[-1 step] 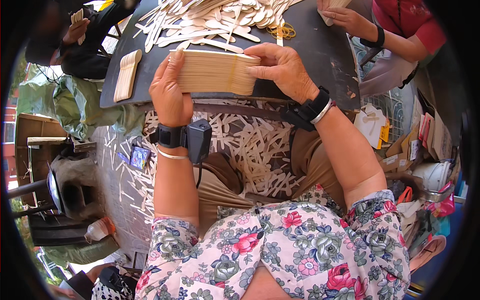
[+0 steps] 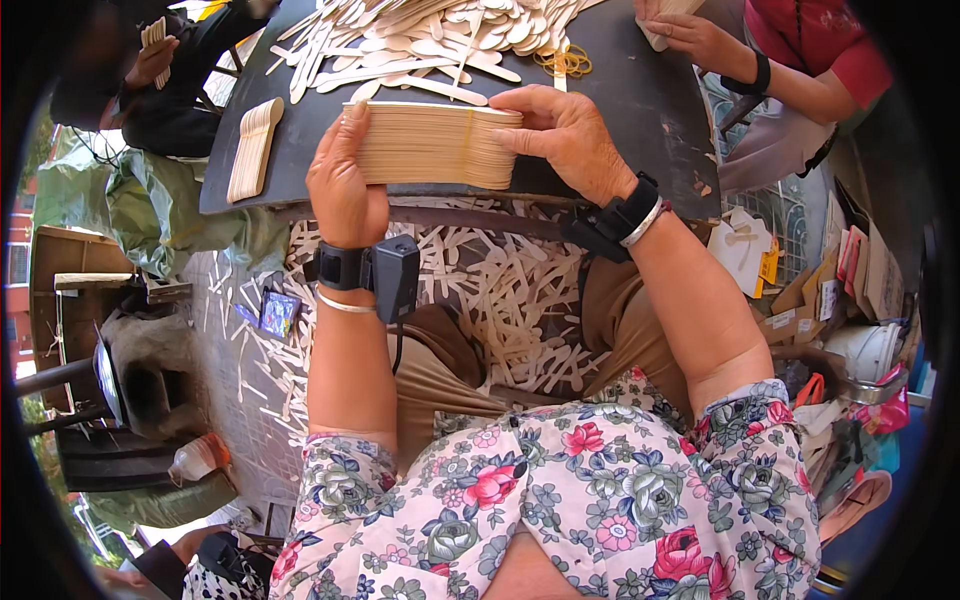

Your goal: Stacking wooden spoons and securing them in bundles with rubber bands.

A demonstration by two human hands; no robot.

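Over the near edge of the table, a thick stack of flat wooden sticks (image 2: 415, 145) is held up between my hands. My left hand (image 2: 345, 185) is closed around its left end, with the thumb at the top. At the other end, my right hand (image 2: 570, 140) pinches the stack between thumb and fingers. A thin yellowish rubber band seems to cross the stack near its right end. Beyond my hands lies a loose heap of wooden sticks (image 2: 440, 50), some with widened ends. A neat bundle of sticks (image 2: 255, 150) rests on the table to the left.
Yellow rubber bands (image 2: 570, 62) lie beside the heap on the dark table (image 2: 640, 130). Many sticks (image 2: 520, 300) litter the floor below. A co-worker's hands (image 2: 700, 45) hold sticks at the far right; another person's hand (image 2: 152, 62) holds some at the far left. Cardboard boxes (image 2: 870, 260) stand right.
My left hand and the stack's left end have shifted very slightly to the right. My right hand keeps its place and grip.
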